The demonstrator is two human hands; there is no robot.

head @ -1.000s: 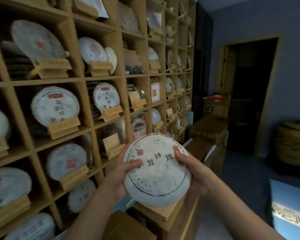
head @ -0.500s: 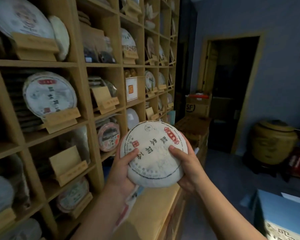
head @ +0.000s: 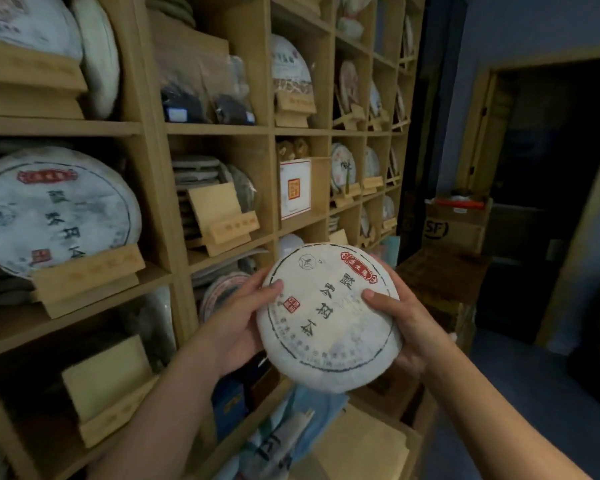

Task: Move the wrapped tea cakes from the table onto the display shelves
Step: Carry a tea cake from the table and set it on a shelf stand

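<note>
A round tea cake (head: 326, 317) in white paper with black characters and a red seal is held face up in front of the wooden display shelves (head: 153, 174). My left hand (head: 238, 325) grips its left edge, thumb on the face. My right hand (head: 400, 322) grips the right edge, thumb on top. A matching wrapped cake (head: 54, 209) stands on a wooden stand in a cell at the left. An empty wooden stand (head: 108, 386) sits in the cell below it, and another empty stand (head: 222, 216) in the middle cell.
Most shelf cells hold wrapped cakes on stands, stacked cakes or bagged tea. A white box (head: 295, 188) stands in one cell. A low wooden counter (head: 361, 441) with a blue bag lies under my hands. A cardboard box (head: 454, 223) and a dark doorway are to the right.
My view has moved along the shelves and closer to them. Both hands keep hold of the tea cake, carrying it along in front of the shelf cells.
</note>
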